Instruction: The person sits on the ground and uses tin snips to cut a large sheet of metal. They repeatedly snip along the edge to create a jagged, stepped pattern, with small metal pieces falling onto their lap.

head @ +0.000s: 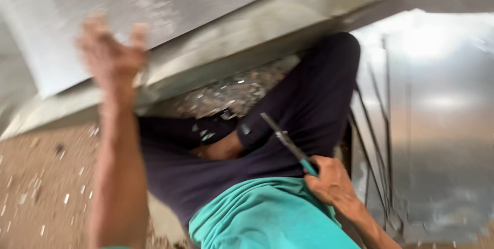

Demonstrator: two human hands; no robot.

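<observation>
The metal sheet [103, 17] is the thing both hands work around, and it lies at the far side of the view, above the person's knees, tilted so that its near edge runs from lower left to upper right. It rests on a thicker grey slab [267, 33] that follows the same slanting line.

Nearest to the camera is the right hand [332, 182], low on the right side, closed around the green handle of a pair of snips [288, 143]. The blades are shut or almost shut (the blur does not let me be sure), and their long axis points up and to the left, toward the edge of the sheet but well apart from it. Between the snips and the sheet lie the person's dark trousers [303, 100] and a green shirt [262, 213].

The left hand [110, 58] is farther away and higher, at the left. It is the nearer one to the sheet: the fingers are spread open and lie against the near edge, where sheet and slab meet. Whether they truly grip the edge or only press on it, I cannot tell, because the hand is blurred.

Under the slab, small shiny metal scraps [231, 92] lie in a heap. The floor [41, 187] at the left is brownish, with little pale chips on it. At the right stand more bright metal sheets [442, 115], with thin dark rods [373, 151] leaning before them.
</observation>
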